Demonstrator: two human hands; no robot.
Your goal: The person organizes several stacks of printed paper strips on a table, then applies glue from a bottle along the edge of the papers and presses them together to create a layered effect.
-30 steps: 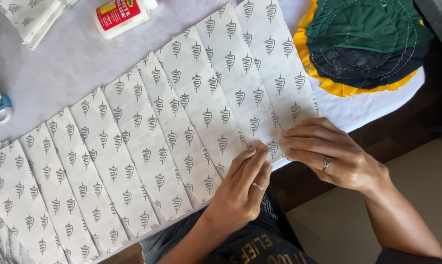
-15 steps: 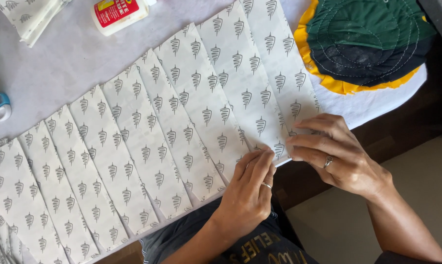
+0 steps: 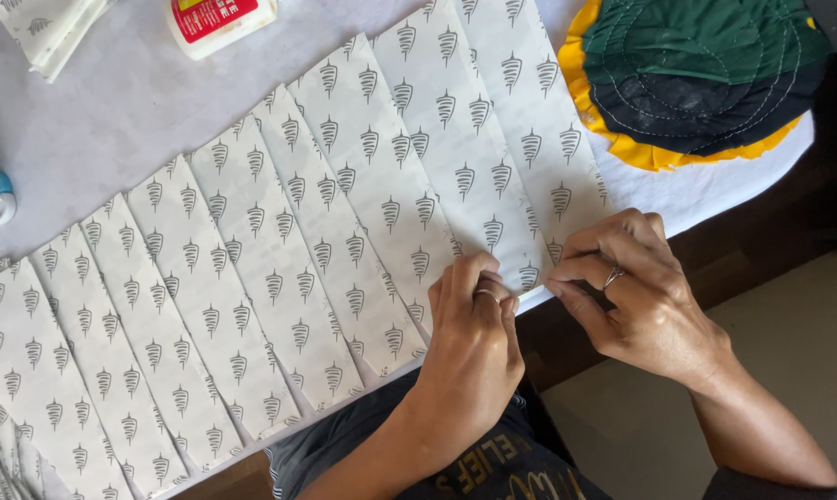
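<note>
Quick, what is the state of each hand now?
Left hand: fingers flat, pressing on the printed paper strips, gripping nothing.
Right hand: fingers pinching the rightmost strip's lower edge.

Thin matt paper strips (image 3: 363, 194), white with a grey printed motif, smooth and lightly creased at the overlaps. Pale grey tabletop (image 3: 113, 111), matt, faintly mottled. Glossy white plastic bottle (image 3: 219, 18) with a shiny red label. Quilted cloth mat (image 3: 705, 74), dark green and navy with a yellow rim, soft, stitched, slightly dusty. Dark wood table edge (image 3: 752, 241), dull sheen. Polished metal rings on left hand (image 3: 469, 347) and right hand (image 3: 641, 296).
</note>
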